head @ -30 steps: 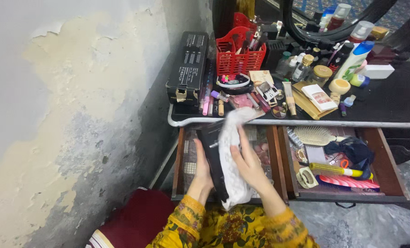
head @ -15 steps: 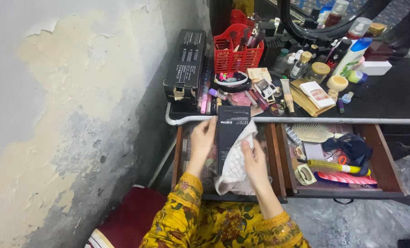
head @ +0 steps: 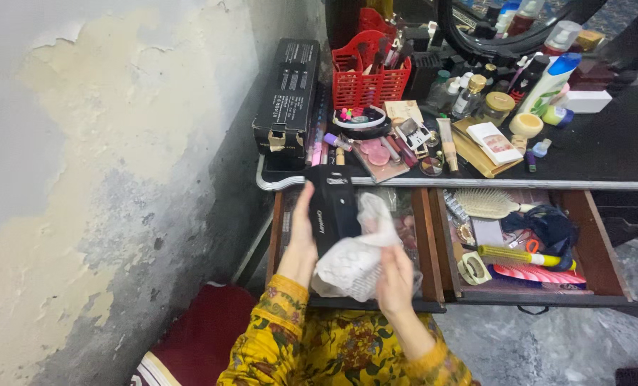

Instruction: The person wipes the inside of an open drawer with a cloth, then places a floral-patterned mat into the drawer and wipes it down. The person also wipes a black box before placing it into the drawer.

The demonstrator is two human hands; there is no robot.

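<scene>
- The left hand point(head: 301, 239) is clamped on the left edge of a flat black box point(head: 335, 207), which stands tilted over the open left drawer point(head: 428, 246), its top end just below the dresser's edge point(head: 476, 184)
- The hold looks to be along that one side only, thumb and fingers pinching the long edge; a hard push from the other side could twist the box out of the pinch and drop it into the drawer beneath
- To the right of that hold, the right hand point(head: 394, 279) is closed on a crumpled white wipe point(head: 351, 261), pressed against the box's lower right face; part of the wipe hangs loose below the fingers
- The loose part could snag on the drawer's front rim just under the hand, or drag across the small items lying in the drawer
- Above the held box, close to its top end, a pink makeup palette point(head: 378, 154) and several thin tubes point(head: 324, 151) sit at the very edge of the dresser top; if the box swings upward it could knock them off into the drawer or onto the floor
- Further right of both hands, the second open drawer point(head: 605, 246) holds a hairbrush point(head: 487, 204) and a yellow tube point(head: 516, 255), well apart from the wiping and at little risk
</scene>
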